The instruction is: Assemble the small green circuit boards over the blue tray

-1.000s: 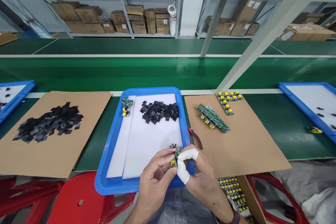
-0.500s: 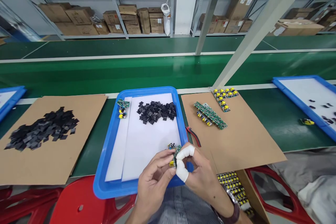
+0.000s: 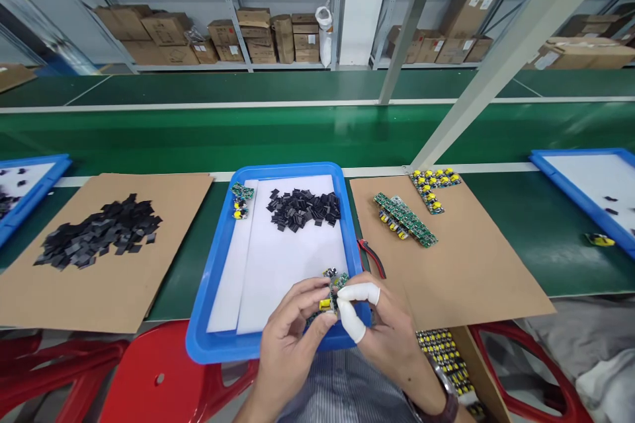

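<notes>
Both my hands meet over the near right corner of a blue tray (image 3: 213,264). My left hand (image 3: 292,330) and my right hand (image 3: 380,330), which wears white finger cots on thumb and forefinger, pinch a small green circuit board (image 3: 331,291) with a yellow part between them. The tray is lined with white paper and holds a heap of small black parts (image 3: 303,208) at its far end. Two more small boards (image 3: 241,201) lie at its far left corner.
Cardboard sheet at left carries a pile of black parts (image 3: 99,238). Cardboard at right (image 3: 471,271) carries rows of green boards (image 3: 404,219) and yellow-part boards (image 3: 434,185); red-handled cutters (image 3: 371,256) lie at its edge. More blue trays at both sides. Red stools below.
The hands stay together on the small board and have turned it slightly. The view has shifted a little with my head.
</notes>
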Demonstrator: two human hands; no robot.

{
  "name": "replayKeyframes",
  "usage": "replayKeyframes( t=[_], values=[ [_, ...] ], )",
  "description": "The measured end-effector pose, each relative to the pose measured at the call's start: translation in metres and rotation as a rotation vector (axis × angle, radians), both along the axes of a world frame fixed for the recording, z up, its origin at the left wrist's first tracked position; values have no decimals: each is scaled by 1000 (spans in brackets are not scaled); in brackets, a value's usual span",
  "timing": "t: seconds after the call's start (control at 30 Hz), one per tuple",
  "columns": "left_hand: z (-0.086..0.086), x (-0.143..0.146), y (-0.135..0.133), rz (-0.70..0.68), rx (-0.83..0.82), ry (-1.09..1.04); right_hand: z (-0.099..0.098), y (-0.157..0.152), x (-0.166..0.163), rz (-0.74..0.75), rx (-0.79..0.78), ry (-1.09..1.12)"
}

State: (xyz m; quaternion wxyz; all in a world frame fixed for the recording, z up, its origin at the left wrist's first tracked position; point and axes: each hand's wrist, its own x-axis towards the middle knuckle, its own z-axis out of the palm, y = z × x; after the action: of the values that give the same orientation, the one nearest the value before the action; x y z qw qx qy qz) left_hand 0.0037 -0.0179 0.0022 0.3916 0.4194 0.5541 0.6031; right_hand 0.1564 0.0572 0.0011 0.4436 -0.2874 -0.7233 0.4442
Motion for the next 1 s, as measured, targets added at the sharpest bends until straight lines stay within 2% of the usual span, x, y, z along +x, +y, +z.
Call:
replayKeyframes(
  t=[0.13,0.3,0.67,1.0],
  values=[
    [0,1,-2,-45,-52,-148,3,-1,0,-28,7,-1],
    [-3,-1,0,-69,-56,-180,4,-3,-2,-43,-9,3],
    [-7,-2,3,-75,-15,-131,3,-3,-5,-79,-33,-17],
    [-5,-3,4,-90,-23,-23,4,-1,-2,-26,-37,-95]
  ],
)
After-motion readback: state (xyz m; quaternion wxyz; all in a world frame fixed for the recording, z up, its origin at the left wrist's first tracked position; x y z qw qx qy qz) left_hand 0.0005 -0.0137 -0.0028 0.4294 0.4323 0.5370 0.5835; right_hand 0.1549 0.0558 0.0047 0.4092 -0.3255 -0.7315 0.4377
